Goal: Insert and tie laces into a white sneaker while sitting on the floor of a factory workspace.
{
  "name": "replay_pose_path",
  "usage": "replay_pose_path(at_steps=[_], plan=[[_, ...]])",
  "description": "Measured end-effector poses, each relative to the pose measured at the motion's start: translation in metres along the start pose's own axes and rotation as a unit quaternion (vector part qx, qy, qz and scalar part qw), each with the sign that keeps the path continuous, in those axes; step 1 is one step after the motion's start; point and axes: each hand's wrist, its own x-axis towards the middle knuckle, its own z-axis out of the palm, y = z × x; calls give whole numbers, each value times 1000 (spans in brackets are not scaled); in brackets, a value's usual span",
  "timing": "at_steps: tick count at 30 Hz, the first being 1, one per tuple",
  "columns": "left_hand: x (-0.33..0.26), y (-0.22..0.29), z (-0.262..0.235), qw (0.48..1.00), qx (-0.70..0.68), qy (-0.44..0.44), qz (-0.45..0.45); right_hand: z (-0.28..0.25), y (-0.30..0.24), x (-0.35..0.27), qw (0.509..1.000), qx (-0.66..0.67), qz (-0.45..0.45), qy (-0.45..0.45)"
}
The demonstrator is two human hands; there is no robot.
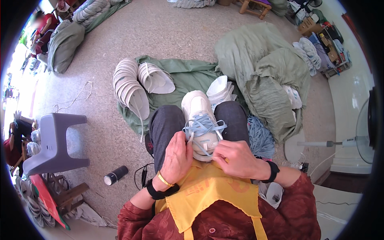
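White shoe point(199, 116) on lap, both hands' fingers point(188, 145) pinching blue lace point(202, 125).

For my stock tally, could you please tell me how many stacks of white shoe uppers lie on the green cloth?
3: a long stack at the cloth's left, a shorter stack beside it, and one beyond the right knee. More may be hidden under the sacks.
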Motion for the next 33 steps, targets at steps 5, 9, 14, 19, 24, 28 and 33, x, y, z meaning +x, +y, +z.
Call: replay_pose_path(at_steps=[5,9,14,19,24,28,33], plan=[[1,1,-2,1000,0,-10,-7,-10,8,-22,997,54,50,-14],[1,1,-3,1000,3,-12,2,-18,9,-20,993,92,64,-22],[0,1,-3,1000,-1,-13,-6,-21,38,5,973,75,149,158],[2,3,-4,1000,-12,-15,-7,-18,60,18,956,168,223,86],[10,-1,-2,1000,-15,12,-20,-18,56,17,957,182,219,63],[11,-2,-2,999,0,15,-29,-16,44,6,978,109,145,102],[13,1,-2,999,-5,12,-43,-8,34,-12,994,5,23,107]])
